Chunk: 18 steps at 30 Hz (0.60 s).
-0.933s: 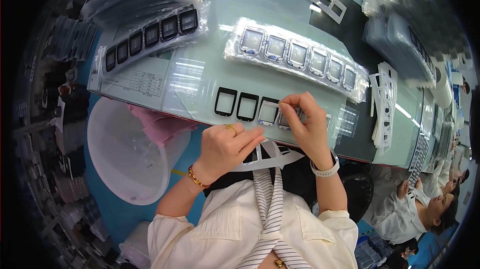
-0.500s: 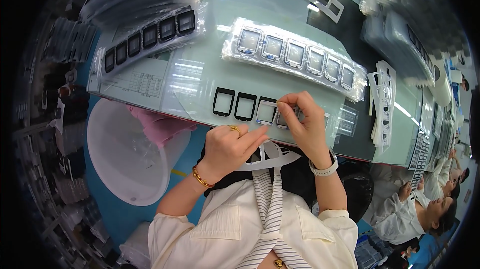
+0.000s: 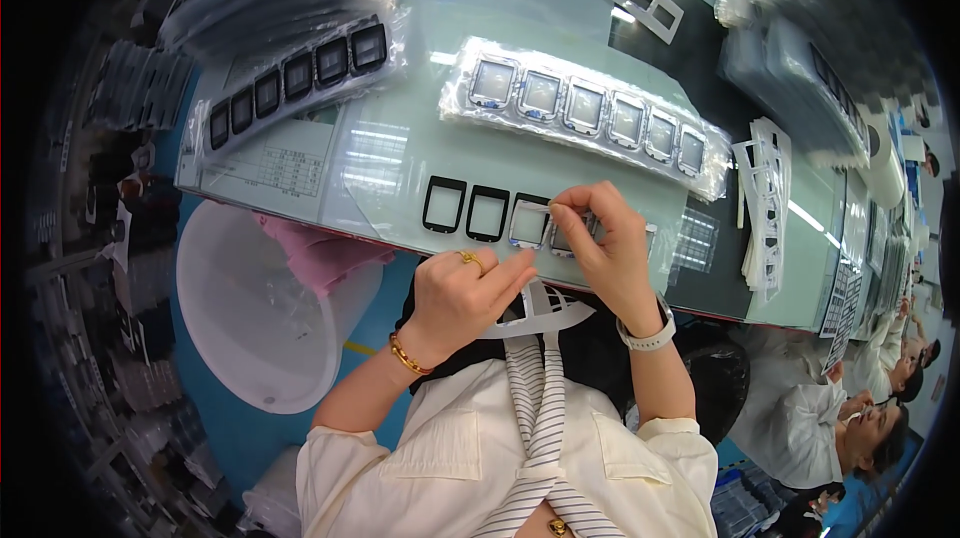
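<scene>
Over a black rectangular frame (image 3: 530,198), third in a row on the glass tabletop, lies a thin pale frame-shaped piece (image 3: 514,231). My right hand (image 3: 608,236) pinches its upper right corner between thumb and forefinger. My left hand (image 3: 460,293) is closed, with its fingertips together at the piece's lower edge; their exact grip is partly hidden. Two black frames, one at the far left (image 3: 444,204) and one beside it (image 3: 488,214), lie apart to the left. More frames in the row are partly covered by my right hand.
A clear plastic tray (image 3: 584,106) of silvery frames lies beyond my hands, and a bagged strip of black frames (image 3: 298,76) at back left. Cut-out white backing sheets (image 3: 768,208) are at right; another cut-out sheet (image 3: 550,312) is below my hands. A white bin (image 3: 255,338) stands left.
Both hands keep nearly the same place and grip on the pale piece. At the right, a co-worker's head and hands have shifted slightly.
</scene>
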Each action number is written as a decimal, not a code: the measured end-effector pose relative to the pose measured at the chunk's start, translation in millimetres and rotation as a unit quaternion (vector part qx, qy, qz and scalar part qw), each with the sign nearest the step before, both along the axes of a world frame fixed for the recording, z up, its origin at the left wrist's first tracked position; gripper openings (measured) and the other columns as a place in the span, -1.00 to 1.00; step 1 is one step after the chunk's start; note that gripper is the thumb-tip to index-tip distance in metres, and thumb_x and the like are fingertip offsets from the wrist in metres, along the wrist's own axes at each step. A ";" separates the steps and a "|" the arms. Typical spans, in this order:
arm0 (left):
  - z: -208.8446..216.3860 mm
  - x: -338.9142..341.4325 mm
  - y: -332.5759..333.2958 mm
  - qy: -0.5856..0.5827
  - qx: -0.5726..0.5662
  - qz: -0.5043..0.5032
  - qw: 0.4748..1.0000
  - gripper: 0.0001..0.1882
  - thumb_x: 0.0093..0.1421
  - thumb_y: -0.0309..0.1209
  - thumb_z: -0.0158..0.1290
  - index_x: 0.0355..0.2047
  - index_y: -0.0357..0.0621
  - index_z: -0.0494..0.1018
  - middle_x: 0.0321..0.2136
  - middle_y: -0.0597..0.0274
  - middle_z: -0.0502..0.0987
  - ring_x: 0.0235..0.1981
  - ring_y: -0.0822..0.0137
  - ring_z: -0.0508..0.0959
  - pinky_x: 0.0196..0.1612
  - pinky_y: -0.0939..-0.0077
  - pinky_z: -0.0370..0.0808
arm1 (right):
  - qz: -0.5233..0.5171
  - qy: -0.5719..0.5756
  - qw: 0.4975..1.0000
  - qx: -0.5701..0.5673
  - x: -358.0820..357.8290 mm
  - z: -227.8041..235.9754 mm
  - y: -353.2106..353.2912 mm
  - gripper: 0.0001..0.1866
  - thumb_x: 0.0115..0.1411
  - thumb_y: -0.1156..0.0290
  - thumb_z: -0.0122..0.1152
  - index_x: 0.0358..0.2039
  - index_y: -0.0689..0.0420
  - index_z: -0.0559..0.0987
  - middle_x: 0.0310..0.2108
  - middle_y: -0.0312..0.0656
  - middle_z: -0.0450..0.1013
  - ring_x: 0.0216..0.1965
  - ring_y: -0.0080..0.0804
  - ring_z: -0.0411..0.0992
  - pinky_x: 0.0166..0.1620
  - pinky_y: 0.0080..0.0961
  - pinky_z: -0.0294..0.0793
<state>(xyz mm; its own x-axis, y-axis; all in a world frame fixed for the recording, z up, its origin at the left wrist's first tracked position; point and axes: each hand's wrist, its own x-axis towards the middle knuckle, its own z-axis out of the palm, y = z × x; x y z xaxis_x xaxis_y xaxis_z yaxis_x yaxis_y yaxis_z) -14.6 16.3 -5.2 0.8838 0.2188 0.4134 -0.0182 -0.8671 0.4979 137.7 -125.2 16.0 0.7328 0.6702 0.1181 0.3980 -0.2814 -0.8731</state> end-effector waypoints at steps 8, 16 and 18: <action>0.8 2.8 -5.2 0.014 -0.007 0.007 1.000 -0.83 0.17 -0.26 0.35 -0.20 0.20 0.75 -0.68 0.43 0.36 -0.67 0.34 0.42 -0.57 0.39 0.34 | 0.014 -0.042 0.999 -0.005 1.9 4.4 1.2 -0.94 0.24 0.58 0.35 -0.28 0.26 0.65 -0.37 -0.19 0.55 -0.28 -0.35 0.48 -0.19 -0.45 0.47; 2.5 4.3 -6.6 0.014 -0.022 0.012 1.000 -0.84 0.17 -0.27 0.34 -0.21 0.19 0.75 -0.68 0.43 0.37 -0.68 0.33 0.43 -0.58 0.40 0.33 | 0.031 -0.107 0.993 -0.023 7.8 2.9 6.9 -0.92 0.22 0.59 0.35 -0.27 0.25 0.62 -0.18 -0.12 0.54 -0.17 -0.19 0.49 -0.13 -0.34 0.49; 1.8 4.4 -6.6 0.014 -0.021 0.013 1.000 -0.84 0.17 -0.27 0.34 -0.22 0.19 0.75 -0.68 0.43 0.37 -0.68 0.33 0.43 -0.58 0.40 0.33 | 0.036 -0.128 0.990 -0.042 8.9 3.5 8.6 -0.91 0.22 0.59 0.36 -0.26 0.25 0.62 -0.17 -0.10 0.53 -0.15 -0.16 0.49 -0.14 -0.33 0.49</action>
<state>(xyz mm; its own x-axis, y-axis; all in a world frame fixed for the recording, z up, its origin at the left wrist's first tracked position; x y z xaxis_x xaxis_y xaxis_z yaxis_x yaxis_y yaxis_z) -10.2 9.8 -3.4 0.8884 0.2589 0.3790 0.0182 -0.8450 0.5345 146.6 -116.5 19.6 0.6366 0.7347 0.2345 0.6241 -0.3122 -0.7162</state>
